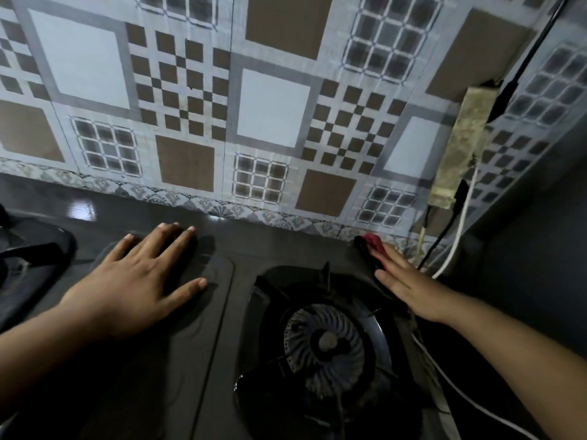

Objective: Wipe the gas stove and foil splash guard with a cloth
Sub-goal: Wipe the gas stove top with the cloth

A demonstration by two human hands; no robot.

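Note:
The dark gas stove fills the lower view, its right burner under a black pan support. My left hand lies flat on the stove's middle panel, fingers spread, holding nothing. My right hand presses flat on a red and black cloth at the stove's back right corner. The cloth shows only beyond my fingertips. Behind the stove stands the patterned foil splash guard, with brown, white and checkered squares.
A black cable and a white cable hang down the right corner of the wall. The white cable runs along the stove's right side. A second dark pan support sits at the far left.

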